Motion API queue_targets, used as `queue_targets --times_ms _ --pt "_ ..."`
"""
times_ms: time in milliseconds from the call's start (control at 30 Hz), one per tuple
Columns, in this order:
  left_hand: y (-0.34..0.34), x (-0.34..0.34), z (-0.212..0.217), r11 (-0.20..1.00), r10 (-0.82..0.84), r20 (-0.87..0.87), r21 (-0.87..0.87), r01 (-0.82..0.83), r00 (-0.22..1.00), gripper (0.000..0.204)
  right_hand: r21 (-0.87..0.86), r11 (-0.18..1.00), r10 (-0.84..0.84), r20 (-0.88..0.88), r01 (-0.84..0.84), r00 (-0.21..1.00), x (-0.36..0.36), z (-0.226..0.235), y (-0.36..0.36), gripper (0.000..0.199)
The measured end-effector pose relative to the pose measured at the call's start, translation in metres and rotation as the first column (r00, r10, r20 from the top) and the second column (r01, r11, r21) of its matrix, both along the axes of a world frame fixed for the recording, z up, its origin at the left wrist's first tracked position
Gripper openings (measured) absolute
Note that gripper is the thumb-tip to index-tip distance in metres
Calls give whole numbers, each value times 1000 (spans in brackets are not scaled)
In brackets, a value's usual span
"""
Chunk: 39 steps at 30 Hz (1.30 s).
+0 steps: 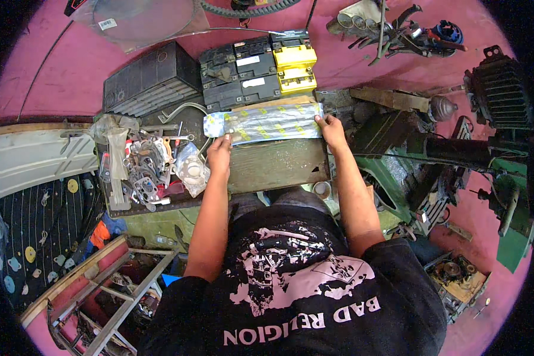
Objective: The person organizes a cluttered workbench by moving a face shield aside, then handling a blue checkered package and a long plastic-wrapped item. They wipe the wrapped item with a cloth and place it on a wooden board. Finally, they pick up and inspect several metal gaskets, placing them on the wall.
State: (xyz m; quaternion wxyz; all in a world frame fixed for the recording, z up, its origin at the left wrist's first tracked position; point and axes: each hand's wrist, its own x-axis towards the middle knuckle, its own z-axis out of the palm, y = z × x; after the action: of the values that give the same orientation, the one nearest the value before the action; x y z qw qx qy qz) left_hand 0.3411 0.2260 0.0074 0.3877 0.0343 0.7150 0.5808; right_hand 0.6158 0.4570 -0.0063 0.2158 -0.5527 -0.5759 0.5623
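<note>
A long, flat plastic-wrapped package (270,123), silvery blue with yellow print, lies crosswise over the dark wooden bench top (273,163). My left hand (219,152) holds its lower edge near the left end, fingertips pressed on the wrap. At the opposite end, my right hand (332,132) pinches the right edge, thumb on top. What is inside the wrap cannot be seen. Beside my left hand sits a pile of loose metal parts and gaskets (148,166), with a clear plastic bag (192,170) holding a round gasket closest to it.
Behind the package stand several black batteries (255,68), two yellow ones (295,68) and a stack of black cases (151,77). A green machine (391,181) borders the bench on the right. Below left is a metal frame (115,296); a small cup (322,190) sits at the bench's front right.
</note>
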Motion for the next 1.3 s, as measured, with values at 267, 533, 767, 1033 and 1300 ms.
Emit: queue_targets --times_ms 267,533,767,1033,1300 --pt "8 1 1 992 31 48 -126 -25 998 35 117 986 86 274 -121 958 -2 23 -1 42" --pt "-9 8 7 998 52 213 -48 -43 976 32 -100 995 1 0 0 1000 10 21 -15 29" --pt "-4 9 3 992 114 193 28 -122 974 27 -156 984 -118 -191 88 974 5 16 -16 19" --pt "-3 4 -1 995 103 219 -39 -97 970 27 -152 988 4 53 4 999 -1 26 6 24" --pt "5 -2 25 995 90 220 -62 -78 971 22 216 960 84 376 -176 923 -15 19 29 26"
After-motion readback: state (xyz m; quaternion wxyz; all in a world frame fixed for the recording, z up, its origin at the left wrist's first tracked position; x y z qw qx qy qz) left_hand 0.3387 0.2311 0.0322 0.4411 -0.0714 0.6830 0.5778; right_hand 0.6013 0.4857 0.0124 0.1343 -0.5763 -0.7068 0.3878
